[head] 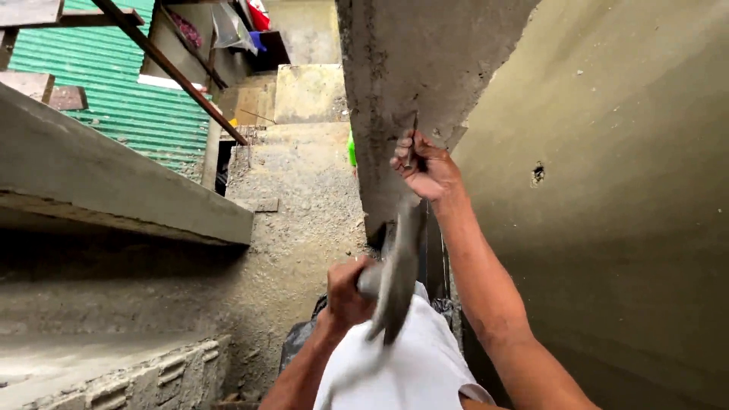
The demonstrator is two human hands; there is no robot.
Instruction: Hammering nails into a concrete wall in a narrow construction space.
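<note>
- The right hand (pixel 422 168) is raised against the rough grey concrete column edge (pixel 410 83), fingers pinched round a thin dark metal tool (pixel 413 140), likely to work the surface.
- The left hand (pixel 348 292) is clenched on the handle of a mortar-caked grey steel trowel (pixel 396 281), held near the chest, blade angled down, probably to keep mortar ready.
- The smooth plastered wall (pixel 623 228) stands right.

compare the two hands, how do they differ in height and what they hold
The right hand is raised high against the rough concrete column; the left hand sits low, near the white shirt. The right hand pinches a thin tool pressed to the column; the left hand grips the handle of a grey, mortar-coated trowel. The right arm is stretched out, the left bent. Both are bare.
</note>
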